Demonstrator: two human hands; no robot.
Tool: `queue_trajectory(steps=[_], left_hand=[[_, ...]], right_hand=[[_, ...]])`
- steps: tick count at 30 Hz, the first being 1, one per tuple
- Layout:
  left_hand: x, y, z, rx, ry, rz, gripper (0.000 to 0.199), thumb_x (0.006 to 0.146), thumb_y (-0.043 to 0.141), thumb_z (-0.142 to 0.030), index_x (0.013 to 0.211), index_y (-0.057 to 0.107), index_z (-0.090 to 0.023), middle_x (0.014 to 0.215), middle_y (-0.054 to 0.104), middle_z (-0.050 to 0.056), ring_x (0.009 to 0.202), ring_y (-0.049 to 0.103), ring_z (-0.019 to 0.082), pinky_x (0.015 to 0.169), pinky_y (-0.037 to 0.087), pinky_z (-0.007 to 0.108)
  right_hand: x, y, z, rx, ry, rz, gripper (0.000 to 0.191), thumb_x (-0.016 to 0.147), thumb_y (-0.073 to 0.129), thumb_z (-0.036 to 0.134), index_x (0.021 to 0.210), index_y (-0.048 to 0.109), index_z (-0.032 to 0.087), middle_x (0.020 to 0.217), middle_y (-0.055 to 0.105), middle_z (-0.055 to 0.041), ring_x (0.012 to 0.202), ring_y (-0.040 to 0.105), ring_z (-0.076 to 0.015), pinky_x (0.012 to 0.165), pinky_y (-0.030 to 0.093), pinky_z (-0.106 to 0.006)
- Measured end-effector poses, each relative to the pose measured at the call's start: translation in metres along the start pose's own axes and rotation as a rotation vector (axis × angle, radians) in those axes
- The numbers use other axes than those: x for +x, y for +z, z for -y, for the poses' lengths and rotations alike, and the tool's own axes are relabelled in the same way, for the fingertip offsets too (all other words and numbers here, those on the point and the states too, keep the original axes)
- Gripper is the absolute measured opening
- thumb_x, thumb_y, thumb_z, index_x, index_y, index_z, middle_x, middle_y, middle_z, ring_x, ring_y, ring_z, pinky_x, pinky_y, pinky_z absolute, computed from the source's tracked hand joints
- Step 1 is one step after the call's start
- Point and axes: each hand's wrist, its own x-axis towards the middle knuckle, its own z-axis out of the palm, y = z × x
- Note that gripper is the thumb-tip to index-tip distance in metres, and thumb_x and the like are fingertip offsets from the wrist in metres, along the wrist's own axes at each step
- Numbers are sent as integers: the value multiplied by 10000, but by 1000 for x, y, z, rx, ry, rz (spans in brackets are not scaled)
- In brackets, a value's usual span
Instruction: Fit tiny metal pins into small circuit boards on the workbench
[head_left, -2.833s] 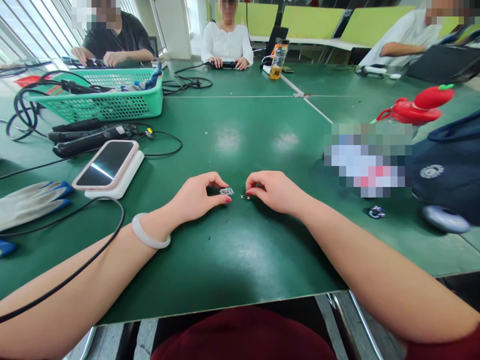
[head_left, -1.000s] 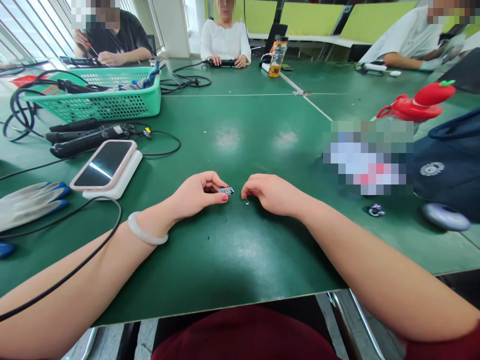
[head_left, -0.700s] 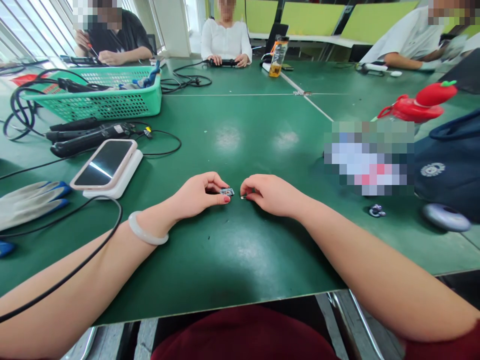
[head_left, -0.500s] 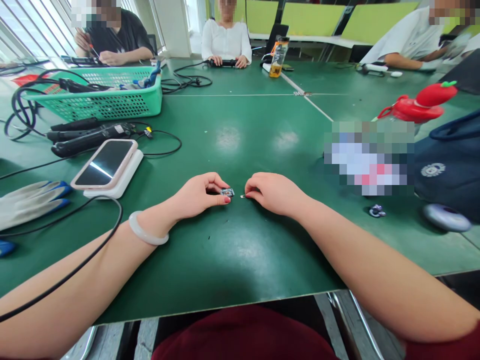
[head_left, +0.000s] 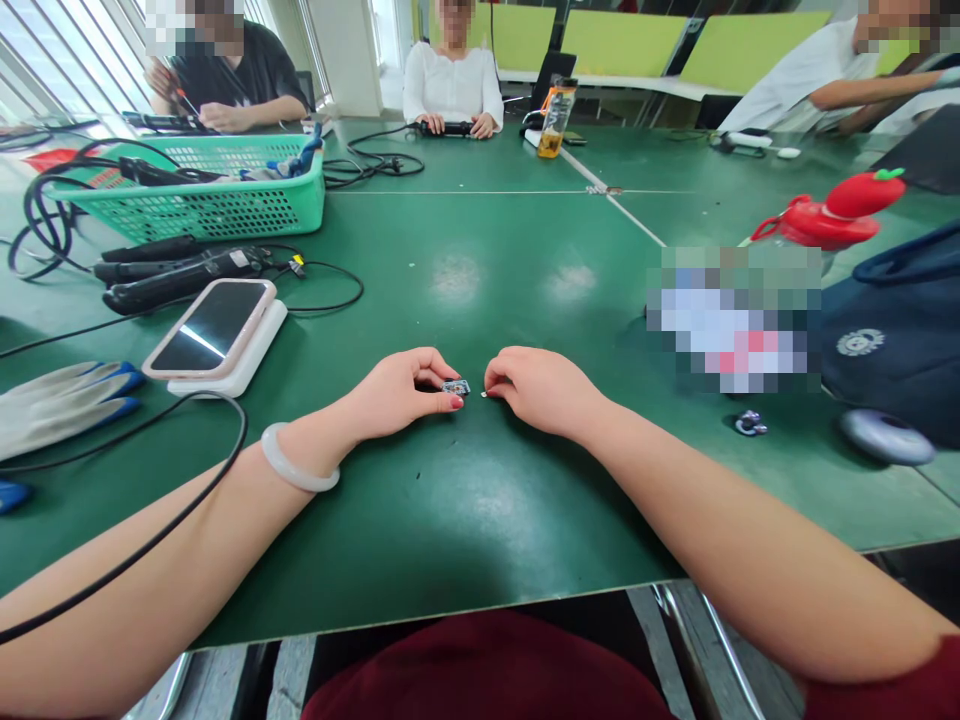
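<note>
We observe both bare hands meeting over the middle of the green table (head_left: pixel 450 520), fingertips near each other but apart. Our left hand (head_left: pixel 394 395) pinches a small patterned piece (head_left: pixel 456 387) between thumb and fingers; the grip is narrow, and the piece juts out toward the other hand. Its markings are too small for us to read. Our right hand (head_left: pixel 536 385) is curled, thumb and index finger closed on a tiny pale chip (head_left: pixel 484 394), of which we see only the tip. The two pieces lie just beside each other, with a short gap between.

We note a white bracelet (head_left: pixel 300 465) on the left wrist and a black cable (head_left: pixel 199 505) crossing that forearm. Left of the hands, a phone (head_left: pixel 210 330) rests tilted on a white box (head_left: pixel 255 352), with a pair of gloves (head_left: pixel 67 400) nearby. Behind these we record black handles (head_left: pixel 187 280) and a green basket (head_left: pixel 217 210) with cables inside. To the right are a small shiny object (head_left: pixel 750 423) and a dark blue bag (head_left: pixel 892 330); a red lid (head_left: pixel 832 215) stands behind them. Across the table we count a person in a dark top (head_left: pixel 240 75), another in a white top (head_left: pixel 454 85), and a third (head_left: pixel 810 75) leaning at far right.
</note>
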Motion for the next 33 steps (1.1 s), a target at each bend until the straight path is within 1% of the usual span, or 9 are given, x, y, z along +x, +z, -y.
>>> queue_trajectory(steps=[5,7,10,14,22,28,33], left_hand=[[0,1,0,21,25,10,306,649,753,-316,853,584,-162,810,683,24,788,643,164,730,487,302],[0,2,0,47,42,11,300,644,754,-317,841,583,-167,809,680,18,787,639,165,726,483,301],[-1,3,0,122,64,0,273,643,750,-312,808,584,-174,798,666,8,778,624,161,724,471,300],[-1,2,-1,180,73,0,252,647,742,-311,791,582,-180,792,655,5,767,609,161,711,459,301],[1,2,1,127,83,5,270,648,745,-327,799,576,-180,804,658,13,801,623,173,744,474,312],[-1,2,0,121,81,-2,263,647,744,-322,793,580,-179,805,667,19,798,629,178,737,481,318],[-1,2,-2,50,71,-1,277,645,749,-304,806,569,-167,795,671,19,787,636,169,731,488,311]], right_hand=[[-1,-3,11,139,0,-154,120,838,557,155,760,640,192,824,635,-14,771,552,-134,675,381,-257],[-1,-2,18,195,-25,-188,117,827,560,128,765,639,188,812,633,-8,766,548,-123,693,388,-249],[-2,2,24,233,-71,-171,111,833,557,140,782,643,188,818,633,-4,765,547,-117,694,390,-247],[-2,9,26,249,-103,-164,127,846,539,150,790,647,188,833,635,-9,766,554,-118,677,386,-249],[-3,7,26,259,-99,-218,123,846,547,156,797,655,190,840,644,-15,773,558,-122,686,398,-245],[-3,7,27,266,-95,-209,137,846,549,168,795,673,193,843,659,-16,769,567,-123,693,403,-250],[-5,4,23,280,-124,-232,148,852,549,177,825,694,194,835,669,-18,754,569,-118,692,410,-245]])
